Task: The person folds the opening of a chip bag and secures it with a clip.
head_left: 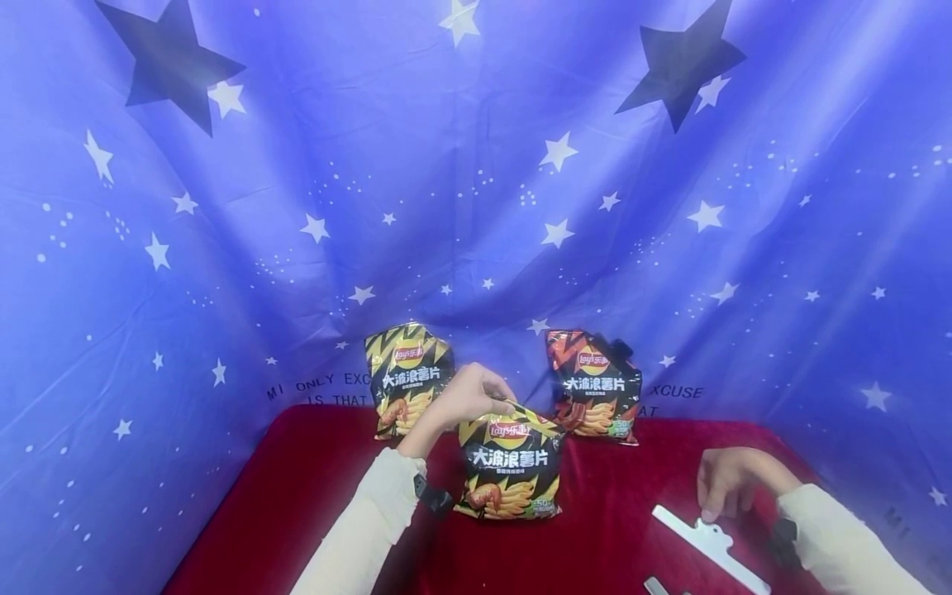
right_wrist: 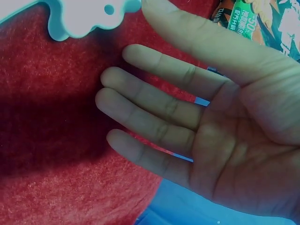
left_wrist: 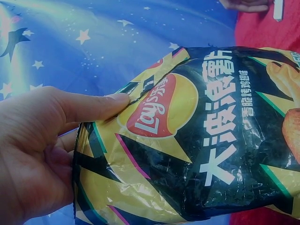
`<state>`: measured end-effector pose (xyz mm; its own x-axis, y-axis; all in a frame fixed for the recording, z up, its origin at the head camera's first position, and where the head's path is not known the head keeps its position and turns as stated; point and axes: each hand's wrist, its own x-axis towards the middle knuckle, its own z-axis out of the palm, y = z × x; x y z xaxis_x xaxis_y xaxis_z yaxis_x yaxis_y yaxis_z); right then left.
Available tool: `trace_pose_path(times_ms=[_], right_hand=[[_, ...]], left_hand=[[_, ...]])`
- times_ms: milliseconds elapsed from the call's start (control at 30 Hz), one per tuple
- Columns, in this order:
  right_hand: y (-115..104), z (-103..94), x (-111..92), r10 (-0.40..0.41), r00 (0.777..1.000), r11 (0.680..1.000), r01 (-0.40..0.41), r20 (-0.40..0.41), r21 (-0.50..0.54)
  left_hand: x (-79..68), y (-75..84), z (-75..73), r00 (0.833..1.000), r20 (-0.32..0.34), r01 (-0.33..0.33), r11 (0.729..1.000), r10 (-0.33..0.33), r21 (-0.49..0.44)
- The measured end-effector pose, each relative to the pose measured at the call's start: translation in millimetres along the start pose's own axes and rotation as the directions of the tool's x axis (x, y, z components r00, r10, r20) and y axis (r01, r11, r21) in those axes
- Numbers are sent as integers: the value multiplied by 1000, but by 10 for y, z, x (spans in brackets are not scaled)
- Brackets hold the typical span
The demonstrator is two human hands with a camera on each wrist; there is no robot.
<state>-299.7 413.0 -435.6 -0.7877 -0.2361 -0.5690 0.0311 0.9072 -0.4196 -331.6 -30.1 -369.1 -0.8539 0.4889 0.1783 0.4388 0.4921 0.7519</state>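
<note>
My left hand (head_left: 474, 397) pinches the top edge of a black and yellow bag of potato chips (head_left: 513, 471), which stands upright on the red cloth. In the left wrist view, the thumb lies over the front of the bag (left_wrist: 225, 140) by its top corner; the other fingertips are hidden behind it. At the right, my right hand (head_left: 732, 483) is over a white clip (head_left: 710, 545) with a wide straight bar. The right wrist view shows its fingers loosely extended and spread, the thumb tip right at the edge of the clip (right_wrist: 86, 16).
Behind the held bag stand another yellow and black chip bag (head_left: 409, 384) on the left and a red and black one (head_left: 593, 392) on the right, with a black clip (head_left: 619, 351) at its top. A grey object (head_left: 656, 586) shows at the bottom edge. Blue star-printed fabric (head_left: 461, 165) hangs behind.
</note>
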Motion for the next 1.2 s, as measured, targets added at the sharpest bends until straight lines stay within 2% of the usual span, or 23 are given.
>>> trace_pose_path(times_ms=[233, 567, 867, 1200], right_hand=[[12, 75, 27, 3, 1000, 1000, -3, 22, -13], [-17, 124, 56, 1, 1000, 1000, -1, 12, 15], [-41, 130, 42, -25, 1000, 1000, 25, -3, -14], [-45, 162, 67, -9, 999, 999, 8, 37, 39]], left_hand=[[1, -7, 6, 1000, -4, 0, 1000, 0, 0], [2, -12, 12, 1000, -1, 12, 1000, -12, -7], [9, -32, 16, 1000, -1, 0, 1000, 0, -10], [3, -19, 8, 1000, -2, -7, 1000, 7, -15]])
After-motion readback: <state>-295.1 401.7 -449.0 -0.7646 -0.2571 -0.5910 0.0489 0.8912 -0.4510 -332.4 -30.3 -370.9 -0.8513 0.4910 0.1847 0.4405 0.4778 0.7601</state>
